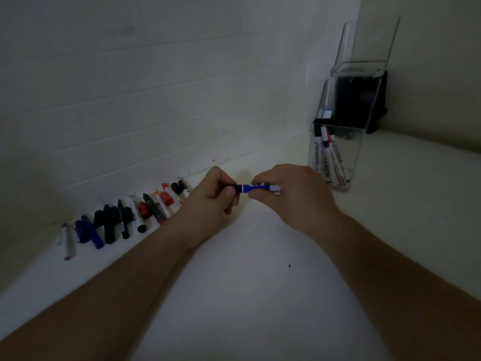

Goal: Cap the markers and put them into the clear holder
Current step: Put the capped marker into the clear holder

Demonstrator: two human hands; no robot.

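A blue and white marker (256,188) lies level between both hands above the white counter. My left hand (212,198) is closed on the black cap (233,188) at the marker's left end. My right hand (287,194) grips the barrel, its white end sticking out past the fingers. The cap sits against the blue band; I cannot tell if it is fully seated. The clear holder (335,155) stands at the right, beyond my right hand, with several capped markers upright inside. A row of loose markers and caps (125,217) lies along the wall at the left.
The white counter (247,269) runs into a corner with tiled walls. A taller clear bin (364,74) with a dark object inside stands behind the holder. A purple marker (68,241) ends the row at the far left. A small dark speck (289,266) lies on the counter.
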